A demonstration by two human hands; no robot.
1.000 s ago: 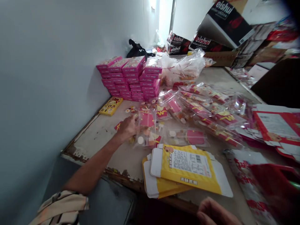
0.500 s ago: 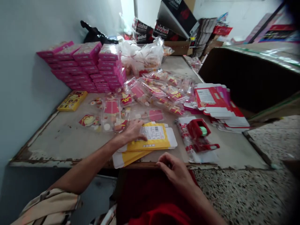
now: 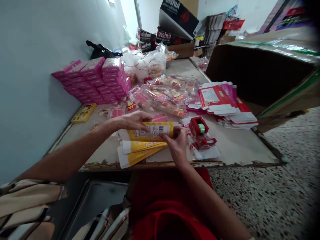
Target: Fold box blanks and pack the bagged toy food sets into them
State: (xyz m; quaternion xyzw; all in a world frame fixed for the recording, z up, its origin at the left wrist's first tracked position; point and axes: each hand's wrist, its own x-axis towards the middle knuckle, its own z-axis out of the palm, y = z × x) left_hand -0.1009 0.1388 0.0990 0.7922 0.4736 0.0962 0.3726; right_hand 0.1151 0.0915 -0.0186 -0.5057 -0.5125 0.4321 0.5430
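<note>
Between my two hands is a flat yellow carton (image 3: 156, 130) with a printed label and barcode, raised off the table. My left hand (image 3: 135, 120) grips its upper left edge, thumb on the printed face. At the carton's right end my right hand (image 3: 178, 141) has its thumb on the front and its fingers behind, partly hidden. Beneath lie more flat yellow cartons (image 3: 136, 156), fanned out near the table's front edge. A red tape dispenser (image 3: 200, 128) with green tape stands on a plastic packet, just right of my right hand.
Clear plastic packs (image 3: 162, 95) with pink and yellow inserts are heaped mid-table. Stacked pink boxes (image 3: 92, 81) and a yellow box (image 3: 84, 112) stand left. Flat red cartons (image 3: 217, 98) lie right, beside a large open cardboard box (image 3: 265, 45).
The top yellow carton has been lifted off the pile. My right hand has come up from the table edge and taken its right end. The head view has shifted slightly.
</note>
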